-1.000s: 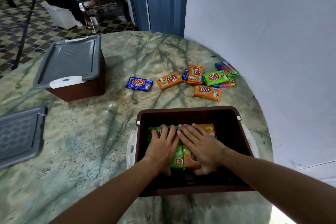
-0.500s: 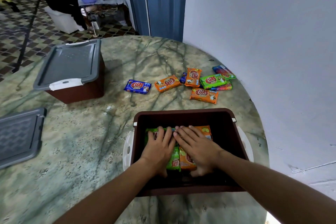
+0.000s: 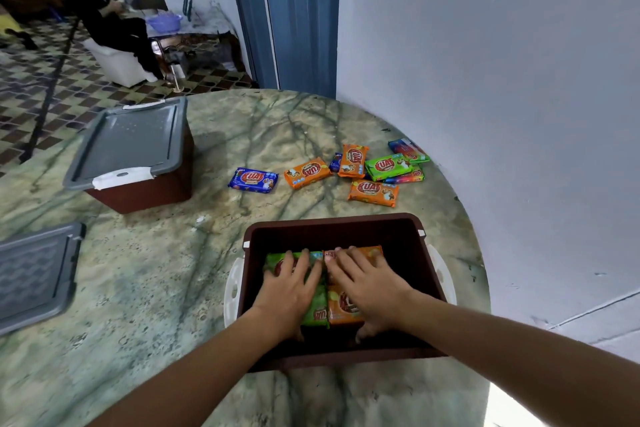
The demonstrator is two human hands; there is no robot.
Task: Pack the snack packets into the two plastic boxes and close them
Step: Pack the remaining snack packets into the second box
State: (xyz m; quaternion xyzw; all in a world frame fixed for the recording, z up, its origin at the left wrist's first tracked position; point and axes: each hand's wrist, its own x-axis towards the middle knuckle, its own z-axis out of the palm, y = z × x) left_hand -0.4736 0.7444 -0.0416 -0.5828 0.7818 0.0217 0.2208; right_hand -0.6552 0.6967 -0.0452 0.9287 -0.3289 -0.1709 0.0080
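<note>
Packets are being pressed flat inside the open brown plastic box point(image 3: 414, 250): the left hand point(image 3: 289, 291) lies spread on the green snack packets point(image 3: 317, 312), the right hand point(image 3: 369, 286) spread on the orange snack packets point(image 3: 341, 310), neither gripping. Next, judged from here, the loose packets on the table point(image 3: 372, 192) must be fetched, then the loose grey plastic lid point(image 3: 33, 272) fitted. The second brown box, already lidded point(image 3: 133, 146), sits far-left on the round green marble tabletop point(image 3: 156, 288), against a white wall point(image 3: 502, 80); patterned tile floor lies beyond.
</note>
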